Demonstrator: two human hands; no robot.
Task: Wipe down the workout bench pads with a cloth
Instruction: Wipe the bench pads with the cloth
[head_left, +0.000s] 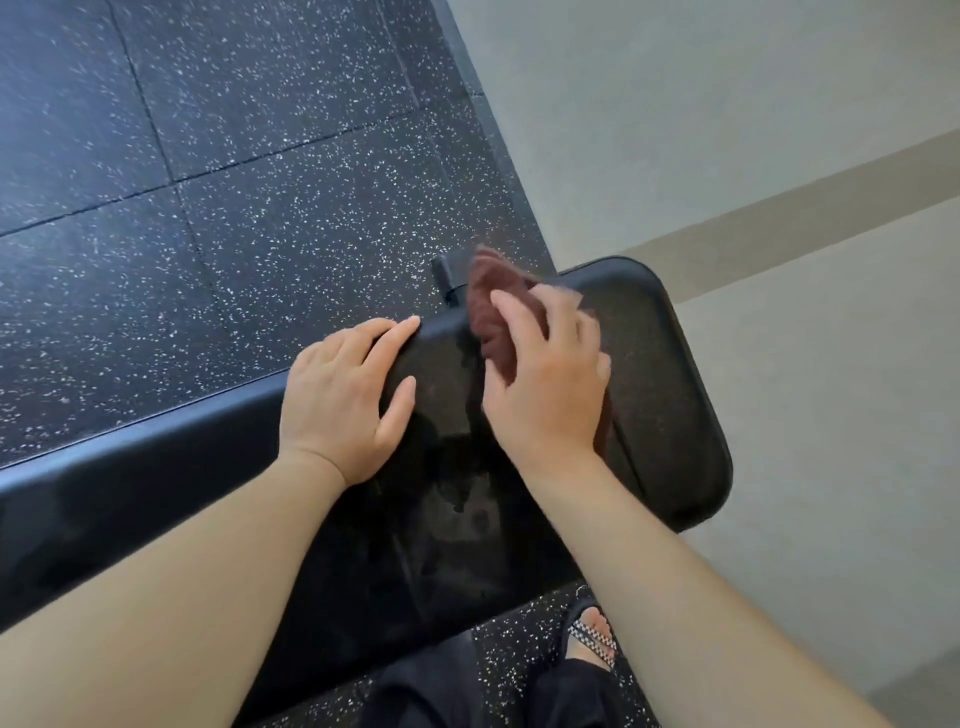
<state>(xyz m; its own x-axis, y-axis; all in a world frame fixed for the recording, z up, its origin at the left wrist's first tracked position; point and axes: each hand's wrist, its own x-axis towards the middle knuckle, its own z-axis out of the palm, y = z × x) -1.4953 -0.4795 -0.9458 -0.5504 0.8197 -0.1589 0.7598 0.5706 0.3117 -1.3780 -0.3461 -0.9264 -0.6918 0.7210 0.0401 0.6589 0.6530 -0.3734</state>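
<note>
A black padded workout bench pad (670, 364) runs from the lower left to a rounded end at the right. Wet streaks show on its glossy top near the middle. My right hand (550, 384) presses a dark brown cloth (491, 306) against the pad near its rounded end; the cloth bunches out past my fingers toward the far edge. My left hand (343, 400) lies flat on the pad's far edge, fingers spread, holding nothing.
Black rubber floor tiles with white specks (234, 182) cover the ground beyond the bench. A pale wall with a tan stripe (779, 156) stands close behind the pad's end. A metal bracket (445, 280) sticks out by the cloth. My sandalled foot (589, 636) stands below the bench.
</note>
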